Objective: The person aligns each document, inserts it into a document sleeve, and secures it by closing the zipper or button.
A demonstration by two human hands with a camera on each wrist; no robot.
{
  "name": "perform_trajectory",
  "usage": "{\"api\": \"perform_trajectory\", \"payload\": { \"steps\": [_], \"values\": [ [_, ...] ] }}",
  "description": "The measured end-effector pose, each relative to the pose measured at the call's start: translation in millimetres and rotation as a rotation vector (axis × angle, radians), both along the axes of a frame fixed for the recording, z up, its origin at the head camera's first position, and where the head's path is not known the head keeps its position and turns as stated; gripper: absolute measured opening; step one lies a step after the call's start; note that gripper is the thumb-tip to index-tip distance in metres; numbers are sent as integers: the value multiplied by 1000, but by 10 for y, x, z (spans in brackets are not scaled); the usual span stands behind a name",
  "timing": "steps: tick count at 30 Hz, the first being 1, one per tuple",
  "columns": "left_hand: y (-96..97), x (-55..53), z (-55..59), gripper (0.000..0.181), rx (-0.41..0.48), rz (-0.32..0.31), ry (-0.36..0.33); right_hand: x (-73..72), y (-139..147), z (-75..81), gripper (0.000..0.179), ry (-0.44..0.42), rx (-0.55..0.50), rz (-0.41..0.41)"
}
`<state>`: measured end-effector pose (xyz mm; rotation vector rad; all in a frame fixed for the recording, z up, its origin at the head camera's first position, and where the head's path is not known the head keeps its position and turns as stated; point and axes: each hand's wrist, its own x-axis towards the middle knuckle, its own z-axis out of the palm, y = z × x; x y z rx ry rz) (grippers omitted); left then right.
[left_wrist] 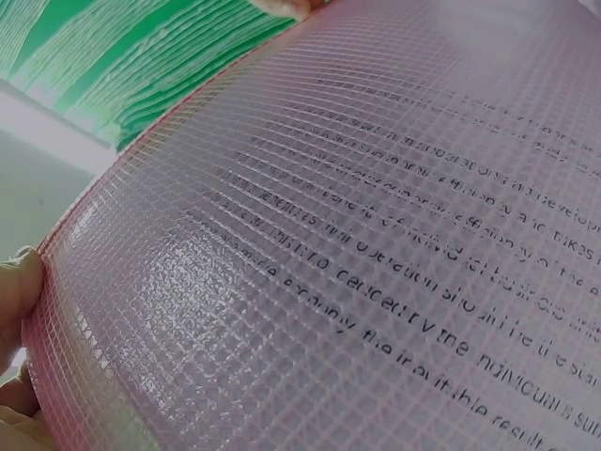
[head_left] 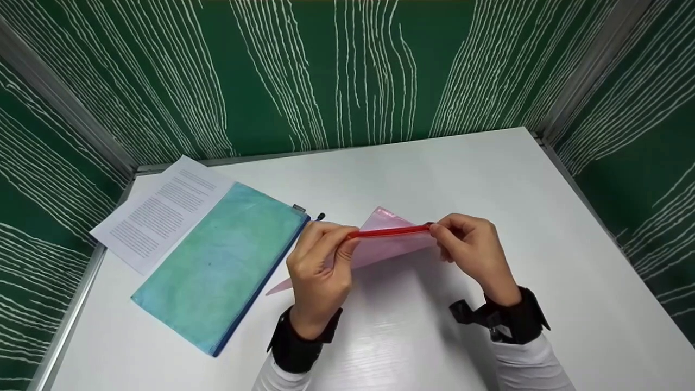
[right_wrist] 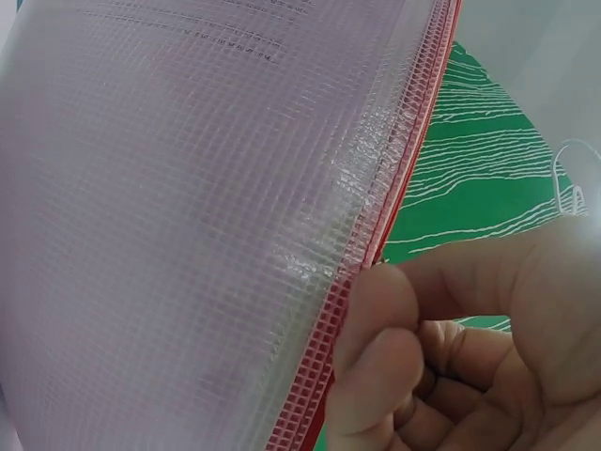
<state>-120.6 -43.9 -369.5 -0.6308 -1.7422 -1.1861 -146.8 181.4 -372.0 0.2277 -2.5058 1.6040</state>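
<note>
A pink mesh zipper pouch [head_left: 383,252] is held up above the white table, its red zipper [head_left: 393,232] along the top. My left hand [head_left: 320,266] pinches the zipper's left end between thumb and fingers. At the right end, my right hand [head_left: 475,250] pinches the red edge between thumb and forefinger; whether it holds the slider is hidden. Through the pouch's mesh [left_wrist: 282,282], printed text shows in the left wrist view. In the right wrist view, the right thumb and fingers [right_wrist: 385,357] press together at the red-edged side.
Left on the white table [head_left: 407,347] lies a blue-green zipper pouch [head_left: 217,266] with a dark blue edge and a black pull. Printed paper [head_left: 163,217] lies beside it, toward the back-left corner. Green walls [head_left: 380,70] with white lines border the table's back and sides.
</note>
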Motion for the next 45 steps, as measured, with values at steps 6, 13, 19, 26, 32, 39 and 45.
{"api": "perform_trajectory", "payload": {
  "steps": [6, 13, 19, 26, 32, 39, 45],
  "values": [
    [-2, 3, -1, 12, 1, 0, 4, -2, 5, -6, 13, 1, 11, -5],
    [-4, 11, 4, 13, 0, 3, 19, -20, 30, -29, 13, 7, 20, -6],
    [-14, 7, 0, 14, 2, 9, 34, -24, 31, -40, 14, 3, 14, -2],
    [-12, 0, 3, 13, 11, 8, 41, -20, 30, -48, 13, 14, 18, 4],
    [-12, 7, 1, 14, 14, 7, 41, -18, 31, -52, 12, 15, 16, 1],
    [-13, 11, 3, 14, 1, 15, 47, -33, 40, -55, 14, 2, 20, -10],
    [-37, 19, 14, 15, 5, 30, 50, -105, 96, -135, 13, 1, 3, -41]
  ]
}}
